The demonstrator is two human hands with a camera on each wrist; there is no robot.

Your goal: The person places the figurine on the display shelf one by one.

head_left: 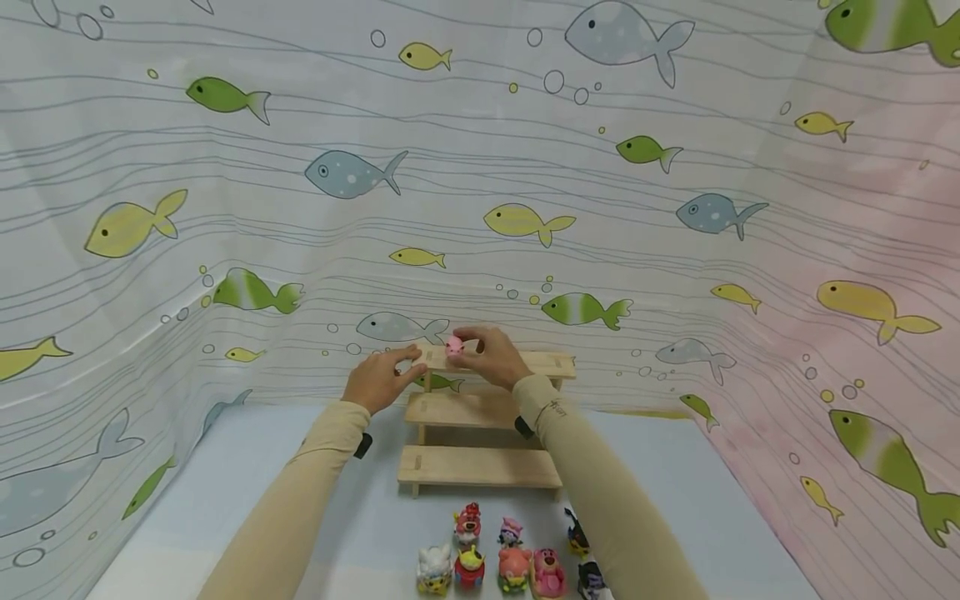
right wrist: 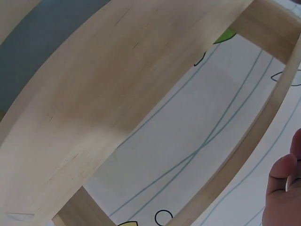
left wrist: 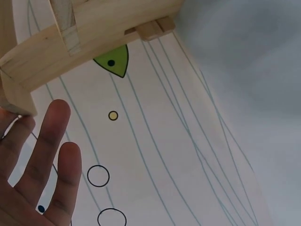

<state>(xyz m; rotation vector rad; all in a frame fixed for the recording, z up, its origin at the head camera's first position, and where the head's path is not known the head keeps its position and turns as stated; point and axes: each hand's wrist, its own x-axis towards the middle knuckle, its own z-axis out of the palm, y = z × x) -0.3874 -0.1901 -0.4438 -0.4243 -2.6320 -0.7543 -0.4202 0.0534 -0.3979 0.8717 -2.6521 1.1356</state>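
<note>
In the head view my right hand (head_left: 492, 358) pinches a small pink figurine (head_left: 454, 347) between thumb and fingers, at the top tier of a three-tier wooden display stand (head_left: 480, 467). Whether the figurine rests on the board cannot be told. My left hand (head_left: 378, 379) is at the left end of that top board, thumb and forefinger touching it or very near. The left wrist view shows fingers of the left hand (left wrist: 44, 160) fairly straight beside the wood. Only part of the right hand (right wrist: 284, 188) appears in the right wrist view; the figurine is out of sight there.
Several toy figures stand in front of the stand, among them a white one (head_left: 434, 570), a red and yellow one (head_left: 469, 567) and a pink bear (head_left: 548, 573). Dark figures (head_left: 591, 579) are partly behind the right sleeve. A fish-patterned sheet (head_left: 480, 167) surrounds the pale table (head_left: 247, 475).
</note>
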